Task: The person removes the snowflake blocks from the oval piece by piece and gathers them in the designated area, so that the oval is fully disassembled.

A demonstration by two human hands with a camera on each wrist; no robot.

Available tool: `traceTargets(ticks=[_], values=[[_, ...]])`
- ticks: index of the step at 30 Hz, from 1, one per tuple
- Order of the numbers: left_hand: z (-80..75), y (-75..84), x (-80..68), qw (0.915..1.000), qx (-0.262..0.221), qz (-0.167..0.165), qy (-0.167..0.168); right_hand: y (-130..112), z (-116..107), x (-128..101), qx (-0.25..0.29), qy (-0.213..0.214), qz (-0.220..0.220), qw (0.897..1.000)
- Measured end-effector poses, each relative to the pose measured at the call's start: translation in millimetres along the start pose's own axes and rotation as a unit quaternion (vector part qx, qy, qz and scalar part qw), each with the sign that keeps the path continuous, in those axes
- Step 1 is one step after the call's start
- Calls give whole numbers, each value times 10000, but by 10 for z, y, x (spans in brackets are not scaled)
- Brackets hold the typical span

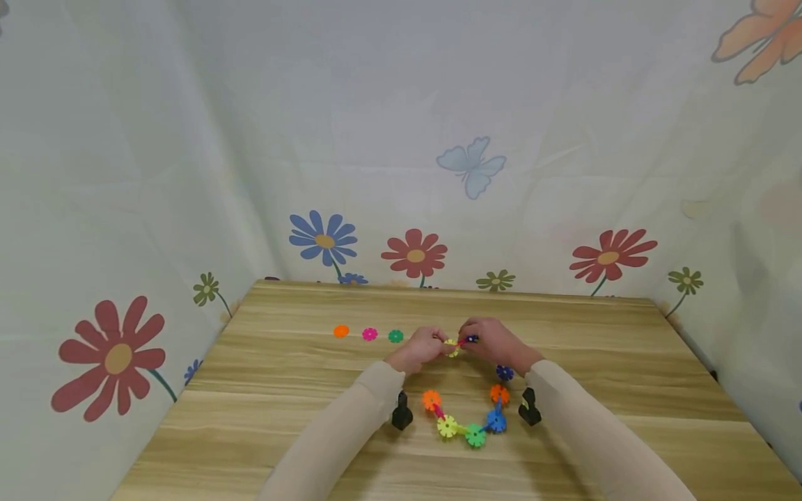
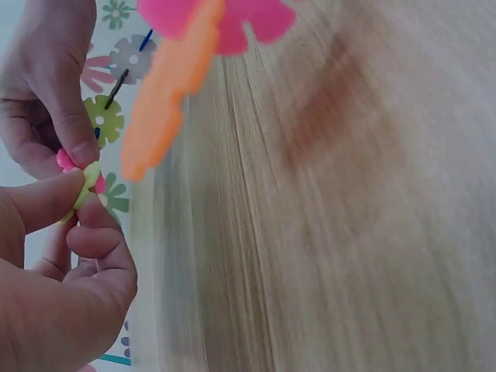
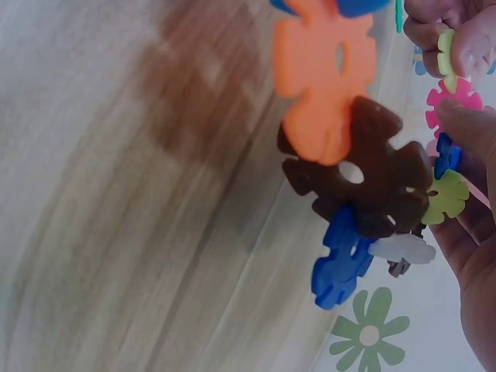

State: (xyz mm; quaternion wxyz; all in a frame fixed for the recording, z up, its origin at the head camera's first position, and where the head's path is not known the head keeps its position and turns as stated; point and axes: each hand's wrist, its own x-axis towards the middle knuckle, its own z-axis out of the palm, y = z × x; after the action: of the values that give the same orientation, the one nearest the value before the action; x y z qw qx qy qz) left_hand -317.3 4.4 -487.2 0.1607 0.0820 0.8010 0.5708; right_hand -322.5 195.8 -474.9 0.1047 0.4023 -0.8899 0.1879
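My left hand (image 1: 423, 349) pinches a yellow-green notched plastic disc (image 2: 87, 190) between thumb and fingers. Beside it, my right hand (image 1: 498, 342) holds a pink notched disc (image 3: 456, 99) that meets the yellow-green one edge to edge; whether their slots are fully interlocked is hidden by the fingers. From the pink disc a linked chain runs on through a blue disc (image 3: 447, 155) and another yellow-green disc (image 3: 447, 198). Lower in the head view the chain curves through dark blue (image 1: 504, 373), orange (image 1: 499, 394), blue (image 1: 496, 421) and green (image 1: 475, 435) discs to an orange end disc (image 1: 431, 399).
Loose orange (image 1: 341, 331), pink (image 1: 370, 334) and green (image 1: 396, 336) discs lie in a row on the wooden table (image 1: 282, 390), left of the hands. A flower-printed cloth (image 1: 376, 153) hangs behind the table. Black wrist devices (image 1: 402, 412) sit at both sleeves.
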Motion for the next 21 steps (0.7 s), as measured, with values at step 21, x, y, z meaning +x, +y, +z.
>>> traceTargets(ticks=[21], values=[[-263, -51, -29, 9988, -247, 330, -259, 42, -62, -67, -69, -35, 197, 9998]])
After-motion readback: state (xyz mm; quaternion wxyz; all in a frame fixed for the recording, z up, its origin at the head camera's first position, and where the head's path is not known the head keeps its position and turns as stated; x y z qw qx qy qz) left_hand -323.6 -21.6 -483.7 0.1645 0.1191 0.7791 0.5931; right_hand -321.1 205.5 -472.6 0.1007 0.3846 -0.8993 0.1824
